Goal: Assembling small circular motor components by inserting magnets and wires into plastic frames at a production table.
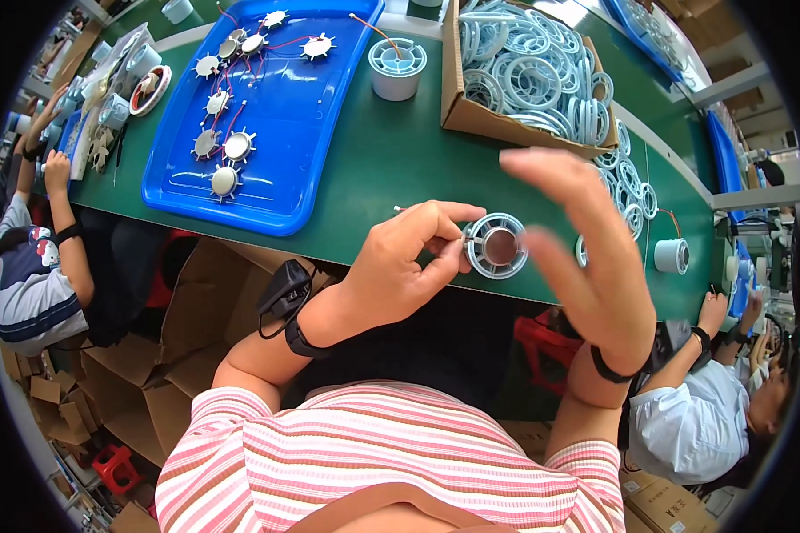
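While the left hand (398, 259) pinches the left edge of a pale-blue round plastic ring (498, 273) at the centre of the frame, the right hand (587, 258), blurred, is spread wide; whether its thumb touches is unclear. With 1 round metal disc (500, 248) inside the ring, this piece looks partly assembled; about 9 wired silvery discs (224, 181) remain loose in the blue plastic tray (280, 115), upper left.
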### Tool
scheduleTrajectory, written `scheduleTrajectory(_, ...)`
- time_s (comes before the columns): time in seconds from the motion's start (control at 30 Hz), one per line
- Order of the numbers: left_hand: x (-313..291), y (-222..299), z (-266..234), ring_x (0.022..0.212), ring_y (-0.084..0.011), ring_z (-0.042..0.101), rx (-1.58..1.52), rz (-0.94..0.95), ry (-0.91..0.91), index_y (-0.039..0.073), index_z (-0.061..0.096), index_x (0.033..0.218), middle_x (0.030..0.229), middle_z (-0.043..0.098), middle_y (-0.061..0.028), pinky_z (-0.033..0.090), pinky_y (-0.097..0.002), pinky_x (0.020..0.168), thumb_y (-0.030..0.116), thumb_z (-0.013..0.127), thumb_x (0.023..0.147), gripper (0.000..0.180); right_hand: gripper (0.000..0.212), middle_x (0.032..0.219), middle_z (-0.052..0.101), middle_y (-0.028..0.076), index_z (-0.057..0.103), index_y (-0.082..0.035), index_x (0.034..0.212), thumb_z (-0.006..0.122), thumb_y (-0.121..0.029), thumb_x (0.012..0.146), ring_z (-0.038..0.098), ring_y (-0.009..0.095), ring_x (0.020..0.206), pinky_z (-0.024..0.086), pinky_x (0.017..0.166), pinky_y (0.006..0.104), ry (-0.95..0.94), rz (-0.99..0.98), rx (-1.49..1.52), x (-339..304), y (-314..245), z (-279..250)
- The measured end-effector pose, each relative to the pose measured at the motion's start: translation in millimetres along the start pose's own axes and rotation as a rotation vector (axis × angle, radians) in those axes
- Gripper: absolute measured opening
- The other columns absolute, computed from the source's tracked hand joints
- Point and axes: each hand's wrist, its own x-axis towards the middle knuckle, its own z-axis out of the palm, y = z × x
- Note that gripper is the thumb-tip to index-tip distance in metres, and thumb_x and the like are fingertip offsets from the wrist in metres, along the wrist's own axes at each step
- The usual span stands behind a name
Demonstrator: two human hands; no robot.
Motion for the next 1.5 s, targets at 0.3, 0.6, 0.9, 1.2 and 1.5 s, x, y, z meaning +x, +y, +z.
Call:
scheduleTrajectory(0.3, 2, 0, 3, 0.081, -0.0206, 0.074, 0.193, 0.326, 0.023, 0.001, 0.061, 0.102, 0.129, 0.064, -0.0223, 0.058, -0.0311, 0.079, -0.007, 0.065, 0.087, 0.018, 0.07, 0.137, 0.058, 0.017, 0.065, -0.005, 0.129, 0.088, 0.0, 0.064, 0.061, 0.036, 0.116, 0.05, 0.097, 0.0411, 0.198, 0.043, -0.054, -53, 18, 53)
scheduleTrajectory(0.6, 1, 90, -43, 0.089, -0.0279, 0.071, 0.558, 0.349, -0.245, 0.001, 0.062, 0.099, 0.133, 0.058, -0.0216, 0.056, -0.0365, 0.08, 0.0, 0.074, 0.083, 0.021, 0.049, 0.114, 0.066, 0.012, 0.065, -0.004, 0.131, 0.08, -0.016, 0.086, 0.063, 0.023, 0.101, 0.05, 0.091, 0.0343, 0.724, 0.446, -0.809, -117, 121, -111)
scheduleTrajectory(0.9, 107, 70, -103, 0.124, -0.0363, 0.054, 1.49, 0.368, -0.27, 0.002, 0.06, 0.125, 0.131, 0.06, -0.0144, 0.04, -0.0458, 0.108, 0.009, 0.074, 0.084, 0.043, 0.043, 0.121, 0.065, 0.015, 0.065, -0.003, 0.13, 0.072, -0.024, 0.093, 0.062, 0.028, 0.111, 0.047, 0.098, 0.0366, 0.528, 0.819, -0.885, -146, 163, -139)
scheduleTrajectory(1.2, 104, 69, -73, 0.123, -0.0339, 0.056, 1.466, -0.115, -0.492, -0.001, 0.05, 0.14, 0.128, 0.059, -0.0181, 0.045, -0.0424, 0.101, 0.023, 0.076, 0.087, 0.063, 0.037, 0.128, 0.063, 0.018, 0.067, 0.0, 0.122, 0.072, -0.001, 0.085, 0.06, 0.033, 0.12, 0.044, 0.105, 0.0423, 0.521, 0.233, -0.583, -100, 38, -41)
scheduleTrajectory(1.5, 23, 87, -20, 0.076, -0.0324, 0.067, 1.112, 0.078, -0.507, -0.007, 0.056, 0.129, 0.109, 0.062, -0.0195, 0.055, -0.0381, 0.065, 0.009, 0.07, 0.089, 0.045, 0.09, 0.135, 0.056, 0.02, 0.039, 0.0, 0.149, 0.085, -0.001, 0.071, 0.057, 0.039, 0.119, 0.049, 0.099, 0.0431, 0.413, 0.251, -0.103, -41, 16, 98)
